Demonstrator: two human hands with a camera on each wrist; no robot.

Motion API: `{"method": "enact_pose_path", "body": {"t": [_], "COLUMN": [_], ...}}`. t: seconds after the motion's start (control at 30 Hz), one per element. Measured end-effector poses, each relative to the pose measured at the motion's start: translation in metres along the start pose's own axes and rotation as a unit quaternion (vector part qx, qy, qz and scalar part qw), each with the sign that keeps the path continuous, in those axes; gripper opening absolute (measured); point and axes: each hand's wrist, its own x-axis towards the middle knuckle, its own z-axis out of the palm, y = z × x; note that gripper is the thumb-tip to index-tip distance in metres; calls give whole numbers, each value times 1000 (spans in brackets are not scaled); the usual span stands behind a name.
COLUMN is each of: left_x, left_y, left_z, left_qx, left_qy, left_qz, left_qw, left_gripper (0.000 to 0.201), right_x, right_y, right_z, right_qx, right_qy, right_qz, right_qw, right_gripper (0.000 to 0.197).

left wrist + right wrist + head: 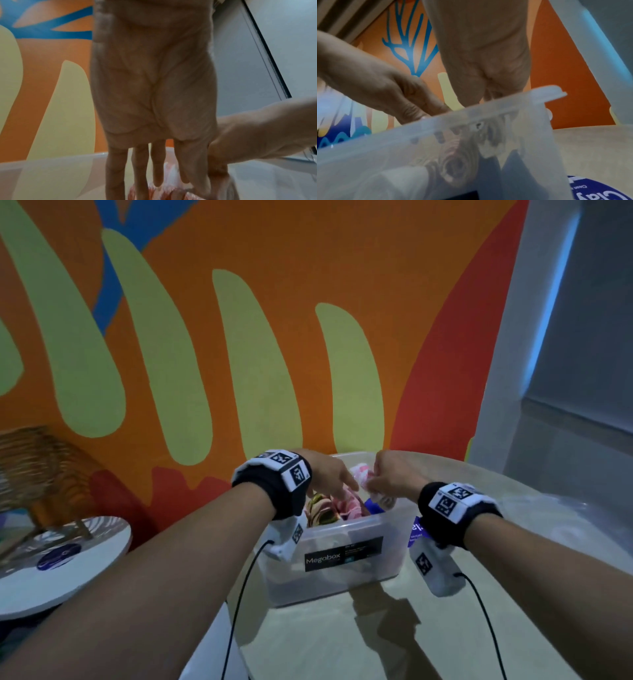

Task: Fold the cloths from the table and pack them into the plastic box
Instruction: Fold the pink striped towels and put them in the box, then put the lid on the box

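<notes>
Packing is the step in hand, I think: a small pink and white folded cloth (360,474) is held just above the clear plastic box (342,542), near the far side at about 12 o'clock. The right hand (390,474) pinches the cloth's right end with curled fingers. The left hand (329,474) reaches in from 9 o'clock with straight fingers (157,169) that touch the cloth and grip nothing.

The cloth's long side seems to run left to right, from 9 to 3 o'clock, but it is bunched and partly hidden, so I am not sure.

Next, the cloth likely needs to go down into a free gap and be pressed flat so it stays folded.

Inside the box sit more cloths: a yellow and brown striped one (318,513), a pink one (349,506) and a blue one (373,506). The box stands on a pale round desk (342,642), and a crinkly clear plastic sheet (555,518) lies at 3 o'clock.
</notes>
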Motion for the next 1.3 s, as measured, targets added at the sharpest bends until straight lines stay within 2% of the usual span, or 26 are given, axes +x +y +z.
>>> {"method": "enact_pose_path", "body": {"t": [0.13, 0.2, 0.33, 0.43, 0.57, 0.73, 0.87, 0.93, 1.13, 1.3], "left_x": [23, 34, 44, 43, 40, 29, 22, 16, 12, 32], "left_y": [9, 10, 9, 6, 2, 7, 12, 20, 66, 131], "left_z": [8, 11, 8, 4, -1, -12, -16, -19, -24, -14], "left_qx": [46, 55, 68, 55, 4, -14, -12, -16, -15, -45], "left_qy": [-51, -71, -98, -105, -110, -67, -40, -17, 85, 162], "left_qz": [-15, -24, -36, -28, -23, -10, -8, 2, 82, 143], "left_qw": [998, 996, 992, 992, 994, 998, 999, 1000, 993, 975], "left_gripper": [48, 49, 54, 53, 48, 50, 49, 47, 39, 27], "right_x": [7, 9, 12, 11, 9, -5, -15, -22, -57, -96], "right_y": [7, 12, 16, 15, 18, 15, 16, 18, 42, 98], "right_z": [19, 24, 29, 28, 14, -18, -39, -49, -88, -117], "right_qx": [-128, -154, -112, -59, 35, 42, 17, 13, -14, -12], "right_qy": [-141, -160, -111, -50, -12, -37, -60, -76, -67, -59], "right_qz": [3, -5, -5, -9, -32, -79, -116, -124, -124, -74], "right_qw": [982, 975, 987, 997, 999, 995, 991, 989, 990, 995], "right_gripper": [27, 28, 27, 5, 25, 21, 8, 11, 11, 4]}}
